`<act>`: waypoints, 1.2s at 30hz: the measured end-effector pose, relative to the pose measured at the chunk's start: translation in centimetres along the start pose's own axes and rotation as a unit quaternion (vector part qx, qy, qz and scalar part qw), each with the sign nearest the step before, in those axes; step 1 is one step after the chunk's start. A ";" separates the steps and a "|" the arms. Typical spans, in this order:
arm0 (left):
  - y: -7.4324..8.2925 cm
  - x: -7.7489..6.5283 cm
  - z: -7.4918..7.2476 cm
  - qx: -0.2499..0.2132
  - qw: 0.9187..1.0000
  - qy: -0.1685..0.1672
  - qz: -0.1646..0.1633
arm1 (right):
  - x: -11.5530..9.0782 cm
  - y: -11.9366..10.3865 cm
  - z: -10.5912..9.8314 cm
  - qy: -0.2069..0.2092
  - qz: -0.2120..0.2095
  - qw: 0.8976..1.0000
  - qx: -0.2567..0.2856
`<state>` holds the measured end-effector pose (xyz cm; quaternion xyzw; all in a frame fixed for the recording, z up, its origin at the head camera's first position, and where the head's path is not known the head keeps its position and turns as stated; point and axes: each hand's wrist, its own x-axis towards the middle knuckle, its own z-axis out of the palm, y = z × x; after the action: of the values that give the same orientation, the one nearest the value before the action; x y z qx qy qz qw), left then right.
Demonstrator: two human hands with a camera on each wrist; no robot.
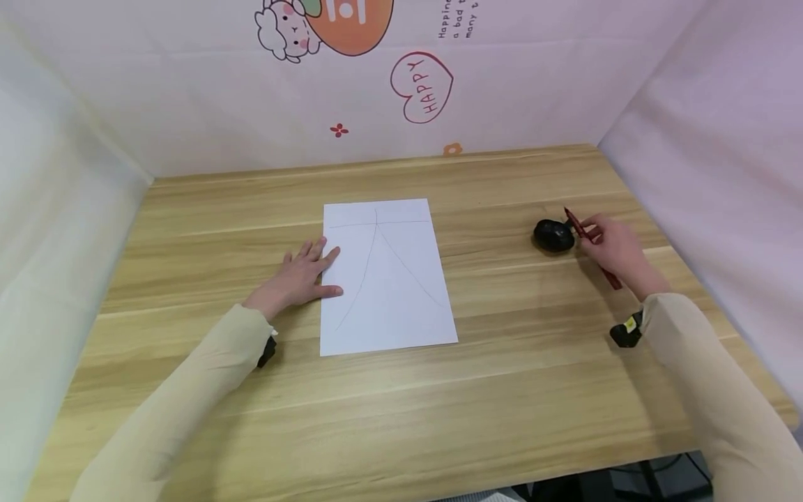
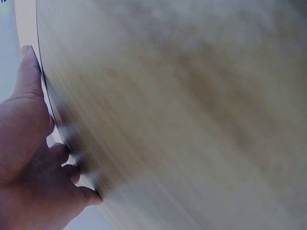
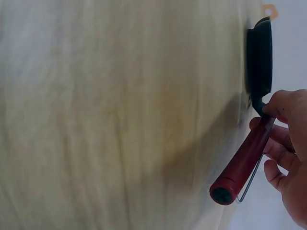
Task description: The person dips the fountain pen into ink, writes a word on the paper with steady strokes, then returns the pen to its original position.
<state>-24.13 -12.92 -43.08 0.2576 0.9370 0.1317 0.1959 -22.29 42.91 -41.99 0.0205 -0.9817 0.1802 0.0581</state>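
Note:
A white sheet of paper (image 1: 401, 293) with thin drawn lines, one across the top and two slanting down from it, lies on the table. My left hand (image 1: 302, 275) rests with spread fingers on its left edge; thumb and fingers also show in the left wrist view. At the right, my right hand (image 1: 611, 247) pinches a dark red pen (image 1: 610, 277) with a metal clip, slanted above the table. Just left of these fingers is a glossy black rounded object (image 1: 553, 236) with a narrow neck near the thumb; its kind is unclear.
The wooden table (image 1: 389, 418) is bounded by white cloth at the back and both sides. Printed drawings mark the back cloth (image 1: 207, 104). Dark cables (image 1: 680, 464) hang below the front edge at right. A black wrist device (image 1: 626, 333) sits under the right cuff.

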 end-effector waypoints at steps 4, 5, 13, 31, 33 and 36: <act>-0.2 -0.2 0.1 0.000 1.000 0.003 -0.003 | 0.1 0.4 0.5 0.000 -0.024 1.000 -0.017; -0.2 -0.2 0.2 0.001 1.000 0.004 -0.003 | 0.2 0.5 0.7 0.000 -0.030 0.999 -0.021; -0.3 -0.6 0.0 -0.003 1.000 0.003 -0.016 | 1.0 0.6 1.2 -0.012 -0.042 0.999 -0.032; 0.6 1.6 0.0 -0.007 0.999 -0.020 -0.025 | 1.7 0.9 -0.6 -0.058 0.033 0.998 0.010; 0.5 1.8 0.4 -0.017 0.999 -0.027 -0.029 | 2.5 0.9 -0.9 -0.066 0.042 0.997 -0.002; 0.5 2.2 0.7 -0.040 0.998 -0.022 -0.032 | 4.0 -0.1 -1.5 -0.094 0.053 0.994 -0.022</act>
<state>-25.35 -11.25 -44.23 0.2220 0.9341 0.1574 0.2312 -26.12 43.32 -40.11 -0.0157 -0.9863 0.1587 -0.0432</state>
